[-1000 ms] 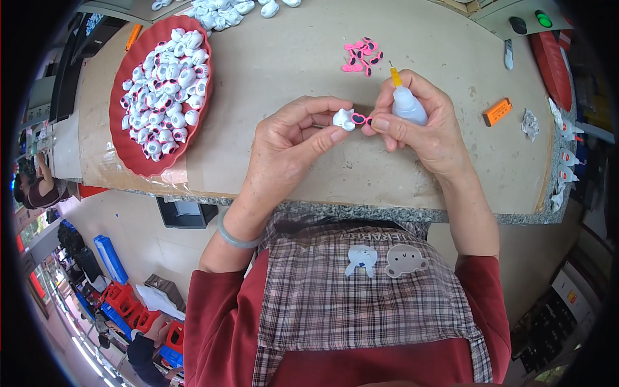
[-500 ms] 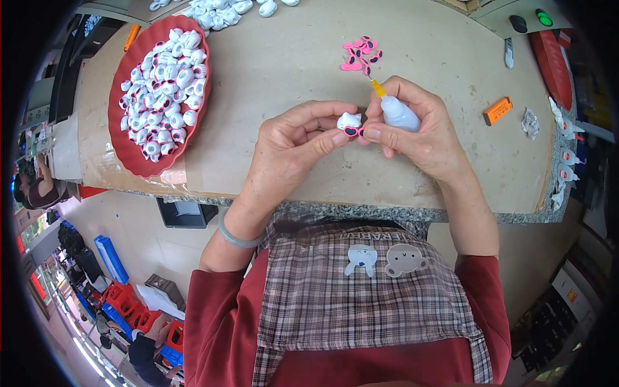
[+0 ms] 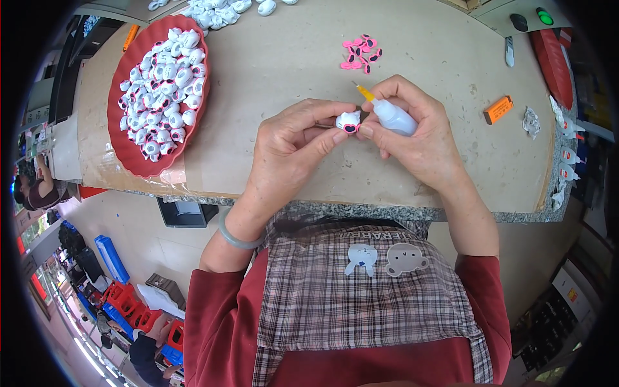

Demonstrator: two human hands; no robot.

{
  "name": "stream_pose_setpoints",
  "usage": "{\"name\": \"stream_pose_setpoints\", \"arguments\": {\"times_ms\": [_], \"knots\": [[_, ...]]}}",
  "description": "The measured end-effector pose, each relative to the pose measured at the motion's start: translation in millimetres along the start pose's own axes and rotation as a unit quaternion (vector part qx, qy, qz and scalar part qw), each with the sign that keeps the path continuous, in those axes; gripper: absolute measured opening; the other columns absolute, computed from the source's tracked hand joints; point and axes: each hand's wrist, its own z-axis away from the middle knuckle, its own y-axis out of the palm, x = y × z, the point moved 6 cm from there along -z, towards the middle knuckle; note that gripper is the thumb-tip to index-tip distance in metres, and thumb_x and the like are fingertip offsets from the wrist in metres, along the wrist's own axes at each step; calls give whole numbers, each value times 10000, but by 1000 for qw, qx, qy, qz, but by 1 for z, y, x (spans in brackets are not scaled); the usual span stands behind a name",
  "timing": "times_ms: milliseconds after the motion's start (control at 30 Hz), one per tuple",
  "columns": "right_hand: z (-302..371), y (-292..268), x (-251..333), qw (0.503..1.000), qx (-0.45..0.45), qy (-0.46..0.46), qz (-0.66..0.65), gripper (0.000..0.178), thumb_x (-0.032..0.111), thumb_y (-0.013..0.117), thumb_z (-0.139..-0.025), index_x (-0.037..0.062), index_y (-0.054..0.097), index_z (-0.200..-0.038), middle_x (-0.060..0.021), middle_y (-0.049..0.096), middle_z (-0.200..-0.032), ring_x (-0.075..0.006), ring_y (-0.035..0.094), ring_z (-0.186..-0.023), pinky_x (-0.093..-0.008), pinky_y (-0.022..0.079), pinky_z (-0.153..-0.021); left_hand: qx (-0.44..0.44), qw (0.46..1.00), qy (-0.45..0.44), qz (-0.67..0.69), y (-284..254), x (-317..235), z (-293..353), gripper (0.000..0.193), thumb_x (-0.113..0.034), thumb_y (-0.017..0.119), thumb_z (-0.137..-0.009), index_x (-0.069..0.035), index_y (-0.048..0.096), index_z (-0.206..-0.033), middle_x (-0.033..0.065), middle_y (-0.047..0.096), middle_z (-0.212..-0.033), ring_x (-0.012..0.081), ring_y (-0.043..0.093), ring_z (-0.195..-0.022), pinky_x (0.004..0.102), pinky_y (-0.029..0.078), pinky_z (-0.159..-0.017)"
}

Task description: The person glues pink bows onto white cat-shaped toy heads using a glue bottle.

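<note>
My left hand (image 3: 293, 137) pinches a small white cat-head figure (image 3: 349, 119) between thumb and fingertips. Pink-rimmed sunglasses (image 3: 350, 128) with dark lenses sit across the figure's front. My right hand (image 3: 412, 126) is closed round a squeeze bottle (image 3: 395, 117) of pale liquid; its yellow tip (image 3: 365, 92) with a thin needle points up and to the left. The right thumb and a finger reach the figure's right side, by the end of the sunglasses. Beyond my hands lies a loose cluster of pink sunglasses pieces (image 3: 360, 53) on the table.
On the left a red scalloped tray (image 3: 193, 143) is heaped with white figures. More white pieces (image 3: 219, 11) lie at the far edge. To the right are an orange box (image 3: 498, 110), crumpled foil (image 3: 530, 122) and small glue bottles (image 3: 569, 157). A dark bin (image 3: 187, 211) stands below the table edge.
The bottle has tilted further left, its needle swinging from near the pink pieces to above the figure. The sunglasses now lie closer across the figure. My left hand has barely moved.
</note>
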Motion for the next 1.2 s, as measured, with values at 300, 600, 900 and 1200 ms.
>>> {"name": "stream_pose_setpoints", "arguments": {"times_ms": [300, 600, 900, 1200], "knots": [[2, 4, 2, 989, -57, -70, 117, 233, 76, 690, -763, 60, 525, -927, -57, 660, -785, -177, 663, -699, -280, 507, -631, -27, 999, 11, -29, -1, 2, 0, 244, 57, 615, -814, 39, 622, -1057, 122, 615, -1040, 167, 623, -929, 254, 542, -803], [4, 4, 8, 950, -111, -219, 192, 260, 122, 733, -746, 77, 543, -917, -37, 642, -728, -170, 657, -646, -266, 503, -555, -45, 998, 17, 28, -4, 3, 2, 233, 62, 607, -825, 69, 606, -1058, 123, 614, -1027, 173, 629, -935, 246, 536, -802], [0, 2, -1, 963, -98, -192, 163, 271, 101, 731, -725, 73, 563, -936, -43, 636, -739, -140, 626, -607, -246, 489, -547, -68, 994, 6, 88, 2, 9, 5, 259, 56, 595, -842, 77, 576, -1099, 149, 611, -1083, 189, 618, -978, 270, 517, -848], [-1, 0, 8, 968, -57, -218, 113, 184, 58, 715, -743, 31, 622, -899, -47, 641, -791, -123, 615, -723, -253, 488, -644, -43, 997, 52, 36, -1, -1, 3, 252, 81, 594, -824, 71, 600, -1075, 145, 608, -1065, 184, 612, -972, 261, 522, -838]]}}
